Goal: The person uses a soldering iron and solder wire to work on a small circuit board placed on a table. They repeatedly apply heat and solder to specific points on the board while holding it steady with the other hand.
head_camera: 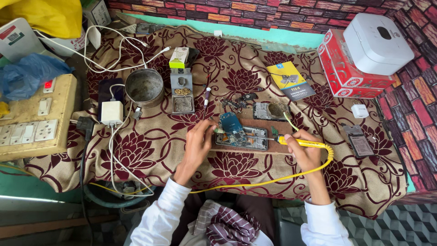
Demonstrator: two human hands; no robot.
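my left hand [196, 145] fingers pinch the blue circuit board [231, 126] steady over the opened black phone [241, 138], mid-frame on the bench; right hand [304, 152] fingers are wrapped pen-style round the yellow soldering iron [302, 143] for control.

Soldering iron [300, 143] tip too small to resolve; contact with opened phone [241, 137] unclear. Left hand [198, 143] fingertips cover phone's left end. Small parts [234, 104] above phone too tiny to identify. Counter [150, 150] surface hidden under patterned cloth. Yellow bag [43, 16] cut by top edge. Switchboard [27, 116] cut by left edge. Person's arms cut by bottom edge.
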